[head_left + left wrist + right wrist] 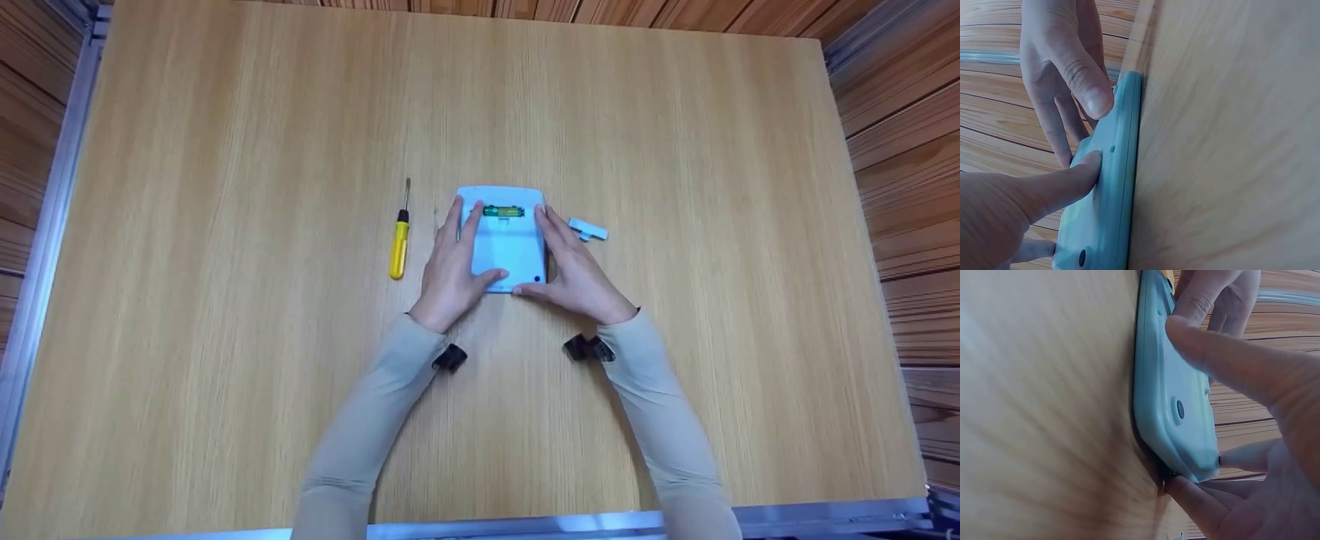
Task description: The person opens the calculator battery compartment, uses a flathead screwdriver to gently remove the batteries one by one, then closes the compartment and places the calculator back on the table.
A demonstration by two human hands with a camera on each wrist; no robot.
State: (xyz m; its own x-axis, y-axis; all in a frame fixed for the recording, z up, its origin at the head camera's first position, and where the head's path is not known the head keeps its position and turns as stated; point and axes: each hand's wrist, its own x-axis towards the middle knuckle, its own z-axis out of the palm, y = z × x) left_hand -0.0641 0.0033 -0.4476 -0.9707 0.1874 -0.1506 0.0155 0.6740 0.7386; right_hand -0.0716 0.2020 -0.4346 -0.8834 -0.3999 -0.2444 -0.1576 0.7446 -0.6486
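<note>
A flat light-blue device [506, 251] lies back side up on the table, with a green battery [502, 211] in its uncovered slot. My left hand [450, 274] holds it at the left, its thumb on the back near the lower edge and its fingers along the left side and upper back. From the right, my right hand [577, 277] grips it, fingers against the right side and thumb at the lower edge. In the right wrist view a right fingertip [1182, 486] reaches under the device's rim. A small light-blue battery cover [588, 229] lies just beyond the right fingers.
To the left of the device lies a screwdriver [400, 244] with a yellow handle, its tip pointing away from me. The wooden table [247, 300] has a metal rail [517, 526] along its near edge. Wood-panelled walls [907, 187] stand around it.
</note>
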